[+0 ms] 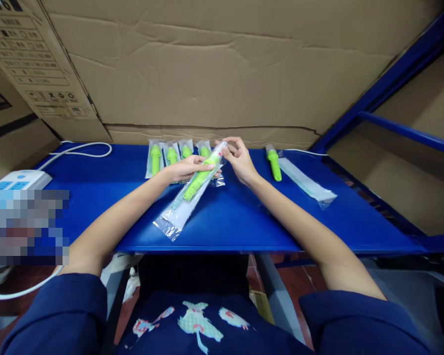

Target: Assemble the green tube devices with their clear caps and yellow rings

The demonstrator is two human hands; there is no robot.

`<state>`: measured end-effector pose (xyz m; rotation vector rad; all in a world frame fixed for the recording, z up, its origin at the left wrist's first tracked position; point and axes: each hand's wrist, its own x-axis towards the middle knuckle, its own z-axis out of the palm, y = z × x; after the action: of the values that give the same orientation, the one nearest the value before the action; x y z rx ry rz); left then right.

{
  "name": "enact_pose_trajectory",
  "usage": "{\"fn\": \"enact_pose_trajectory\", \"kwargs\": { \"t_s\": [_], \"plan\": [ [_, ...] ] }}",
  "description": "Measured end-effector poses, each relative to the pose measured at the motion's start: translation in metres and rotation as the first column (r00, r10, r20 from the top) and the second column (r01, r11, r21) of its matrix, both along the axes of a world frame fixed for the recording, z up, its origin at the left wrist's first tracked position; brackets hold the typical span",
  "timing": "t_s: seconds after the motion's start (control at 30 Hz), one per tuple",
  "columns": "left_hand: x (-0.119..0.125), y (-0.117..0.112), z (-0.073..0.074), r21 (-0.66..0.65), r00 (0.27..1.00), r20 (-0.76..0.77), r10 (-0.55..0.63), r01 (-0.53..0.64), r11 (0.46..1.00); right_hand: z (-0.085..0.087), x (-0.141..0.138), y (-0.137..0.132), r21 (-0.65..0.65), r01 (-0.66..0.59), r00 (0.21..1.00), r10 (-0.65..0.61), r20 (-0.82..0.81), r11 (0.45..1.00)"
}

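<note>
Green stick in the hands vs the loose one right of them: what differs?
- The bagged stick sits inside a clear bag; the loose stick is bare.
- The bagged stick is held by the left hand; the loose stick lies on the table, untouched.
- The bagged stick's near end slants left; the loose stick's slants slightly right.
Shared: bright green, long narrow shape.

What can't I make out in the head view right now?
In the head view:
Left hand: some fingers, hidden behind the held bag.
Third bagged green piece from left: lower end, behind that hand.
White socket block: near part, covered by pixelation.
Carton print: too small and blurred to read.
</note>
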<state>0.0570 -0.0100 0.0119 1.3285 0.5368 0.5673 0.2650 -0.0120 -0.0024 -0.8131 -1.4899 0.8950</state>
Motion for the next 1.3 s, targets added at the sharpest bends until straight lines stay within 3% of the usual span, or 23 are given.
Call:
{"fn": "enact_pose_trajectory", "kwargs": {
  "t_s": [0.2,0.37,0.47,0.6,0.73,0.9,1.0,1.1,1.3],
  "plan": [
    [0.004,0.009,-0.011,-0.050,0.987,0.033,0.158,-0.156,0.986,-0.011,-0.012,-0.006,0.103,0.183,0.977,-0.193,0.095,0.978],
    [0.009,0.011,-0.013,-0.087,0.958,0.112,0.262,-0.253,0.963,-0.015,-0.024,-0.016,0.100,0.125,0.958,-0.146,0.246,0.987],
    [0.011,0.010,-0.011,-0.144,0.952,0.130,0.279,-0.260,0.955,-0.015,-0.027,-0.018,0.010,0.116,0.971,-0.116,0.207,0.993],
    [0.015,0.009,-0.010,-0.180,0.933,0.115,0.340,-0.317,0.931,-0.014,-0.025,-0.017,0.033,0.119,0.971,-0.123,0.204,0.992],
    [0.019,0.009,-0.009,-0.189,0.903,0.107,0.415,-0.391,0.901,-0.018,-0.024,-0.012,-0.100,0.147,0.989,-0.146,0.024,0.984],
    [0.021,0.007,-0.010,-0.111,0.857,0.144,0.494,-0.482,0.869,-0.017,-0.025,-0.009,-0.302,-0.039,0.992,0.001,-0.126,0.953],
    [0.021,0.005,-0.011,-0.016,0.851,0.171,0.497,-0.502,0.865,-0.013,-0.026,-0.013,-0.295,-0.122,0.977,0.061,-0.206,0.948],
    [0.023,0.002,-0.010,0.025,0.857,0.199,0.475,-0.489,0.872,-0.010,-0.026,-0.015,-0.278,-0.119,0.968,0.049,-0.245,0.953],
    [0.024,0.003,-0.006,-0.040,0.822,0.239,0.517,-0.524,0.851,-0.012,-0.021,-0.012,-0.248,-0.053,0.979,0.001,-0.204,0.967]
  ]
}}
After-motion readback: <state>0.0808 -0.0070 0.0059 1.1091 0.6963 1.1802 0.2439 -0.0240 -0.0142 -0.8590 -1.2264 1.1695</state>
